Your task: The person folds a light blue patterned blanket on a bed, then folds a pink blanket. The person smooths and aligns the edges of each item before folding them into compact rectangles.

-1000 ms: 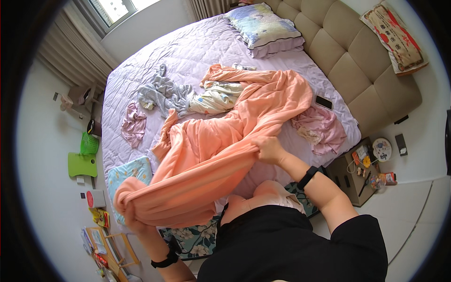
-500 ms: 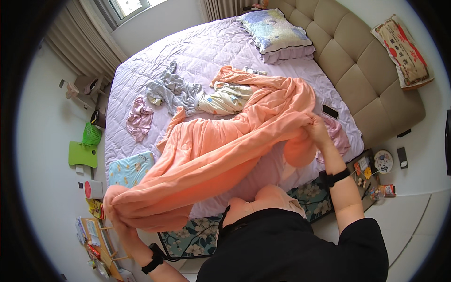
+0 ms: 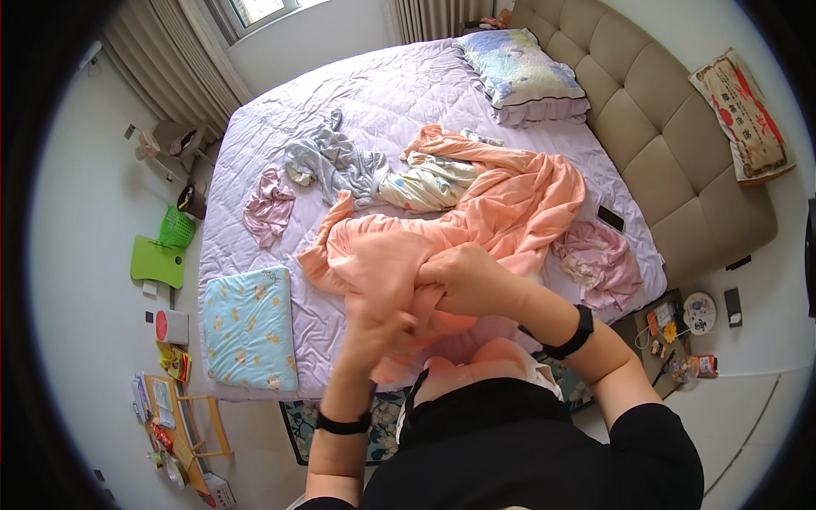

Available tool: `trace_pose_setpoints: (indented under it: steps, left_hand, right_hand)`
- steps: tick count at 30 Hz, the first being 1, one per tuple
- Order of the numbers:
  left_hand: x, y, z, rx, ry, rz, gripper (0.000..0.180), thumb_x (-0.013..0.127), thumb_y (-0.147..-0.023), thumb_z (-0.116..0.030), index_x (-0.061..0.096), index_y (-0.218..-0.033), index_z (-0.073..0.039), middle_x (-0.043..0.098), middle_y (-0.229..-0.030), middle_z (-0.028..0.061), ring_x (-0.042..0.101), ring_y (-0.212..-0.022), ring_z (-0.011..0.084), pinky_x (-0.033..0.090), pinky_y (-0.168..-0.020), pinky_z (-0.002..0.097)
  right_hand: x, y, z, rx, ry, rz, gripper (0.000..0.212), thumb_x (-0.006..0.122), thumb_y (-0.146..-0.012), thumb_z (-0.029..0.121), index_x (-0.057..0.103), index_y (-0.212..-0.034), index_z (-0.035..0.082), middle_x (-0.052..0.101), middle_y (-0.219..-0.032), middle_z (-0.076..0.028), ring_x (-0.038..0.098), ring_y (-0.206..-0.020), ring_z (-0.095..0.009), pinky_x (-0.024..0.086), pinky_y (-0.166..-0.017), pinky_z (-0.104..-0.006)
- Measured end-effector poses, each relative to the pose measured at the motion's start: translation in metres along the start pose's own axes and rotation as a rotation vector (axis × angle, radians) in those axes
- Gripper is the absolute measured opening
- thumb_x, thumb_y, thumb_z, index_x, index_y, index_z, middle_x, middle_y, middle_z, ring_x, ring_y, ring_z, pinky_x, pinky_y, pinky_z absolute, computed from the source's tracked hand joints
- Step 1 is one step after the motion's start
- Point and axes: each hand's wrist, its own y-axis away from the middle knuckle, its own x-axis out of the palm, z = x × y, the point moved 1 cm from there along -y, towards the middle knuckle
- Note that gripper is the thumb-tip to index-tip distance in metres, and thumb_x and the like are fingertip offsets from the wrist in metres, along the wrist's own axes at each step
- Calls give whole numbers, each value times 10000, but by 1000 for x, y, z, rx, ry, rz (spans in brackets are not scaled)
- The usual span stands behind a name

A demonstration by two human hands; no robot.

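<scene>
In the room, we see a window [image 3: 255, 12] and a curtain [image 3: 174, 68] at the upper left of the frame and a tufted beige headboard [image 3: 646, 110] at the upper right. The work surface is a bed [image 3: 357, 81] with a quilted lilac cover, filling the centre. On it we note a pillow [image 3: 523, 72] at the top, a light-blue pad [image 3: 248, 331] at the lower left and a phone [image 3: 610, 218] at the right. The peach fabric [image 3: 518, 200] lies bunched at mid-frame, extending upward and rightward from the grip. We find the right hand [image 3: 466, 276] closed on its near edge. The left hand [image 3: 374, 336] is motion-blurred against the fabric, below and left of the right; we cannot tell whether it grips.
</scene>
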Motion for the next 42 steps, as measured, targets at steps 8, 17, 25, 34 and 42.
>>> trace_pose_setpoints:
  steps: [8,17,25,34,42]
  left_hand:
    - [-4,-4,14,120,-161,-181,324,677,-769,62,674,-1092,37,698,-986,36,651,-878,112,521,-792,257]
    - [-51,23,4,91,16,-422,361,660,-770,83,684,-1121,3,684,-1081,42,638,-987,142,491,-885,276]
    - [-36,22,14,62,59,-367,278,692,-829,-7,680,-1105,22,682,-1066,51,630,-963,120,501,-822,249]
    - [-9,0,26,170,-92,-303,106,646,-934,-64,707,-997,-3,675,-848,-21,589,-765,47,464,-684,191]
    - [24,5,1,252,-151,-65,220,650,-859,12,670,-1078,2,684,-955,46,631,-884,124,498,-796,268]
  right_hand:
    - [3,24,-30,187,-23,114,163,683,-791,254,673,-912,145,670,-784,-115,667,-753,-343,511,-662,-438]
    - [-36,93,-104,500,-262,-50,211,781,-755,85,722,-954,50,673,-746,-54,653,-767,-130,504,-702,-318]
    - [-35,94,-109,500,-1013,-323,89,671,-926,112,591,-949,83,584,-854,50,556,-789,-41,469,-697,-210]
    - [-9,29,40,78,-829,306,179,612,-896,50,671,-1064,69,639,-922,-1,601,-864,-115,481,-776,-279]
    - [2,8,39,141,-375,-164,348,660,-826,22,611,-1163,96,709,-890,-86,697,-850,-216,536,-736,-320]
